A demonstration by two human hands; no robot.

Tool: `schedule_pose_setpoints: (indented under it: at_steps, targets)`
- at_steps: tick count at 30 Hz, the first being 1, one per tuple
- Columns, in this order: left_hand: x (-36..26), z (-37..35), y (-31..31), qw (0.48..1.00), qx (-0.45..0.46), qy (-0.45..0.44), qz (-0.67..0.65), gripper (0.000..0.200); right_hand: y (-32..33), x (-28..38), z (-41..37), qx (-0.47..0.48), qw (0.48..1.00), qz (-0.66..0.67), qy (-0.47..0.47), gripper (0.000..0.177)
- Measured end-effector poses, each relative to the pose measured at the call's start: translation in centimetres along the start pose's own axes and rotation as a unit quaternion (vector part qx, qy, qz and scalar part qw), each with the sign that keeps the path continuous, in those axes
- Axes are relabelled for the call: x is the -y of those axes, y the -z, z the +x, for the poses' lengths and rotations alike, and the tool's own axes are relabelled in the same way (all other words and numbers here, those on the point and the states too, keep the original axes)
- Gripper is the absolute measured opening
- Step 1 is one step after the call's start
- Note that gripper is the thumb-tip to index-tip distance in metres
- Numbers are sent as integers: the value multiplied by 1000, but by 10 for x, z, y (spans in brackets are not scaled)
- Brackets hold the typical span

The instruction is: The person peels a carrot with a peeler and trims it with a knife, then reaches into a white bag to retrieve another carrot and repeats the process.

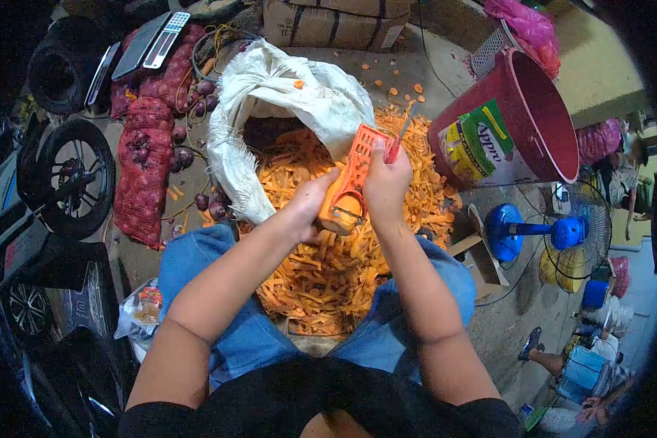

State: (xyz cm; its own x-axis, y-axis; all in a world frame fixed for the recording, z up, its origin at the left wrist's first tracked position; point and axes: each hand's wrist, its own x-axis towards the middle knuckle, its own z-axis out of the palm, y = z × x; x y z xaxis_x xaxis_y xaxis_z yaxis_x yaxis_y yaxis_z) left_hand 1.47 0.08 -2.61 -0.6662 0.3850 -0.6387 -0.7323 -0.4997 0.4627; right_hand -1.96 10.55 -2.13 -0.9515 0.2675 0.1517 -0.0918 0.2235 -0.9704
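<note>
My left hand [308, 208] is closed round a thick orange carrot [337, 217], held low over the peelings. In my right hand [388, 186] is an orange plastic peeler [356, 162], its blade end lying over the carrot. A knife with a red handle [393, 150] also sticks up from that hand, blade pointing away from me. Under both hands, between my knees, spreads a big heap of carrot peelings [314, 281]. Just beyond my left hand a white woven sack [317, 87] gapes wide, with peelings and dark, shadowed contents inside.
A tall dark-red bucket [447, 120] leans at the right, near a blue fan [505, 232]. Red mesh sacks of onions [144, 175] lie left, a scale [166, 40] on top. A motorbike wheel [73, 179] stands far left. A cardboard box [336, 25] is behind; people appear far right.
</note>
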Motion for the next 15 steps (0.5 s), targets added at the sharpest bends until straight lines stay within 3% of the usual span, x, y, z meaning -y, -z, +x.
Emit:
schedule_pose_setpoints:
  at_steps: [1,3,5,7,8,10,11,13,15]
  targets:
    - [-1,3,3,999,22,-9,37,35,2,-1,3,-1,1000,-1,-1,16]
    - [1,3,4,996,44,-18,75,35,10,-6,15,-22,992,-122,-8,18]
    - [10,-5,0,986,49,-6,162,36,22,-28,45,-141,979,-144,31,20]
    - [13,-19,-10,985,56,56,155,37,45,-50,74,-247,956,-159,23,23]
    - [12,-23,-12,982,65,53,171,37,56,-54,81,-248,955,-161,21,23]
    - [6,-23,-9,977,75,50,191,36,69,-56,89,-317,945,-47,-70,25]
    - [3,-17,-2,988,51,47,140,35,65,-41,84,-319,944,-47,-68,25]
    - [1,-5,6,995,25,40,84,35,51,-11,67,-225,966,93,-89,24]
    - [0,3,10,999,-13,4,-32,31,28,-2,47,-132,987,68,-65,22]
